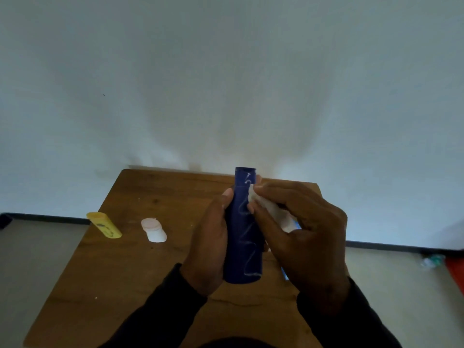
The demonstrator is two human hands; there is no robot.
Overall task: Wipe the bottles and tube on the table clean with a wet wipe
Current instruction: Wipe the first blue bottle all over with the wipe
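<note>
A plain pale wall is seen at the back, and a grey floor with a dark strip along its far edge is seen below it. A brown wooden table is pushed up to the wall. The blue bottle is held up above the middle of the table, standing nearly straight. The left hand is wrapped round the bottle's left side, with the thumb pressed on the front near the top. A white wet wipe is pinched in the curled fingers of the right hand and is pressed against the bottle's upper right side. Thin white wavy lines are seen running down the front of the dark blue bottle. A yellow bottle is laid on its side near the table's left edge. A small white tube with a pinkish cap is laid just to the right of it, apart from it. Dark sleeves are worn on both arms.
</note>
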